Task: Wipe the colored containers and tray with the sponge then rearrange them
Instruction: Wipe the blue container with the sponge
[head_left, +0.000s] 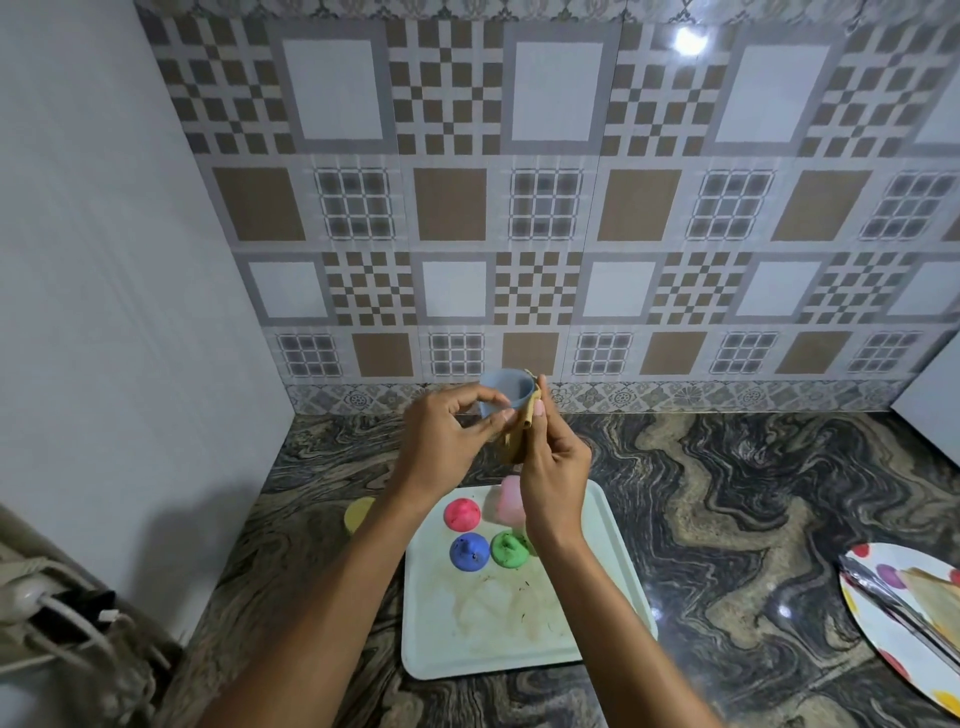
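My left hand (447, 447) grips a pale blue cup (506, 396), lifted above the counter with its mouth turned toward me. My right hand (553, 462) pinches a tan sponge cloth (519, 431) against the cup's right side. Below them lies a stained white tray (519, 613). On its far part sit a red container (461, 513), a blue container (469, 552), a green container (509, 548) and a pink cup (508, 499), partly hidden by my right wrist. A yellow cup (359, 513) stands on the counter left of the tray.
A dotted plate (872, 582) with metal tongs (893, 608) and a tan cloth lies at the right edge. The marble counter (727, 493) meets a tiled wall behind and a white wall on the left. Cables and a plug hang at the lower left (62, 623).
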